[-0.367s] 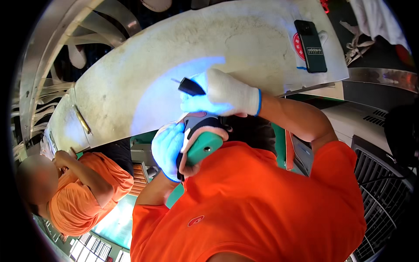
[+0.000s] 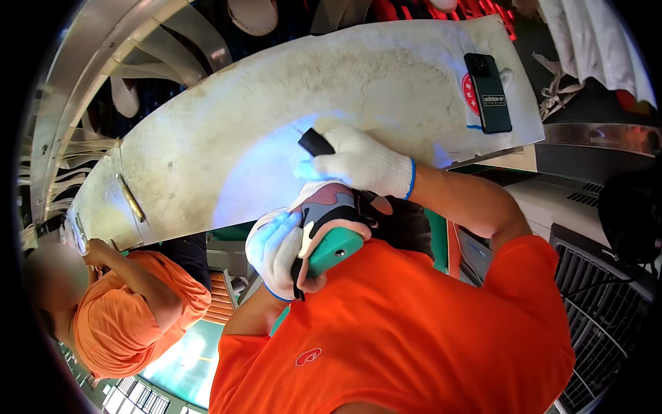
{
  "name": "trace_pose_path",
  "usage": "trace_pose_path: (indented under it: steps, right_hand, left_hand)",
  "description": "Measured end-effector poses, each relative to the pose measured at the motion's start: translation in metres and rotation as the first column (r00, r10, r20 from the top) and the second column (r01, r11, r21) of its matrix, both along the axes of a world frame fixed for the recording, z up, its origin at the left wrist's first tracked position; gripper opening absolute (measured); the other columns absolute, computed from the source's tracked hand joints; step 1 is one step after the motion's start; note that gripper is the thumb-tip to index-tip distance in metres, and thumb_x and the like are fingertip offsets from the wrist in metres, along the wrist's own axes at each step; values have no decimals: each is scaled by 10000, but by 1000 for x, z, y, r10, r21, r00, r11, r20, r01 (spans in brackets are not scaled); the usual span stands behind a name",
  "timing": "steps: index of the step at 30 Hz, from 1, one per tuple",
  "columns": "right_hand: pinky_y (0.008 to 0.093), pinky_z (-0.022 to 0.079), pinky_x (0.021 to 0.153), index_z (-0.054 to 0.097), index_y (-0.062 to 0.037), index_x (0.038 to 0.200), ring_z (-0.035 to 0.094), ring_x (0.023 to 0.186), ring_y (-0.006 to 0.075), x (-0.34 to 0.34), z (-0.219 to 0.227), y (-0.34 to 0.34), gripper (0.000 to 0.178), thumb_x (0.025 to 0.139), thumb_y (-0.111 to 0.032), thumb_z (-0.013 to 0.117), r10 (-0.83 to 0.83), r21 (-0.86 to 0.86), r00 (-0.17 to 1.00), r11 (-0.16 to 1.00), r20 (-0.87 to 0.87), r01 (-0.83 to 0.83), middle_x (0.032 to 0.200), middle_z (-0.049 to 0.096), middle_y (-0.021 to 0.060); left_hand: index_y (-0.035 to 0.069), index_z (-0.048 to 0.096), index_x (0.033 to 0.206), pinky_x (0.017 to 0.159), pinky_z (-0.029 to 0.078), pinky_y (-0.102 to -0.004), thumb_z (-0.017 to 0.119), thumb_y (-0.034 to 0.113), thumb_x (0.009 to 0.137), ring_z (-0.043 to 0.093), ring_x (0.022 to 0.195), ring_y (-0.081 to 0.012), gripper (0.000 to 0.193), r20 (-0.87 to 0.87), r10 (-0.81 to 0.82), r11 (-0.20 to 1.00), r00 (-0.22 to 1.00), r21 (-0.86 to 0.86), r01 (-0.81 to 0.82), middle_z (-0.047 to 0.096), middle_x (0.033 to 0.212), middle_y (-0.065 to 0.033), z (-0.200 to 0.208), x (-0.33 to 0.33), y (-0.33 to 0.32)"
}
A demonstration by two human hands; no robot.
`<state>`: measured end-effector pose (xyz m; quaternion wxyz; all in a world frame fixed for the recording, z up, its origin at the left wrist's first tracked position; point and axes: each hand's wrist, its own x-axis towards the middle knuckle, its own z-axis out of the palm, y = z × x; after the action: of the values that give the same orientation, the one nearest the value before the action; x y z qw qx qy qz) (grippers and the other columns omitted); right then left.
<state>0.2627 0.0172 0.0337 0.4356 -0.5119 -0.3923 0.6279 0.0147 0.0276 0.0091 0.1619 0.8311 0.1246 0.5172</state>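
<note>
My left hand (image 2: 274, 257), in a white glove lit partly blue, grips the side of a shoe upper (image 2: 327, 212) in grey, mauve and pink. A green shoe last (image 2: 336, 251) fills the upper, its flat top with a round hole facing me. Just beyond the upper, my gloved right hand (image 2: 364, 164) is closed on a black-handled tool (image 2: 316, 142). A thin tip sticks out of the handle toward the upper left; its exact kind is unclear. The right hand's lower edge lies close to the upper; whether they touch is hidden.
Blue light falls on the pale, stained worktable (image 2: 227, 110). A dark phone (image 2: 491, 96) lies at its right end, a brass-coloured thin tool (image 2: 131, 199) at its left. A co-worker in orange (image 2: 131, 310) sits at left. Shoes on a rack (image 2: 254, 14) stand beyond the table.
Both hands and the shoe upper have shifted slightly right in the view. The black-handled tool has turned a little in my right hand. The whole view has tilted slightly.
</note>
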Motion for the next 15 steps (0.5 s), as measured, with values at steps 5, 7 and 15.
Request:
trace_pose_path:
  steps: [5,7,15]
  right_hand:
    - [370,447,607,625,15,729,532,617,172,0,34,17,343,880,-248,784,322,-62,824,941,466,-333,646,521,109]
    - [386,489,648,696,20,796,601,672,170,2,48,21,306,887,-247,814,367,-123,798,928,478,-353,697,611,105]
    - [404,592,1061,763,57,1180,742,1139,243,6,19,-25,298,1115,-220,675,-226,22,866,965,-446,263,1247,771,169]
  left_hand:
    - [-107,730,1090,723,661,-514,551,407,973,792,830,-429,557,95,37,999,995,24,-39,793,966,-304,-1,4,-3]
    - [-96,726,1139,761,661,-505,596,383,950,795,868,-430,531,-61,18,998,998,59,-14,794,1021,-295,2,-5,0]
    - [69,773,1173,931,592,-464,866,276,800,769,1082,-347,436,-472,-90,974,877,142,177,802,1234,-141,105,5,40]
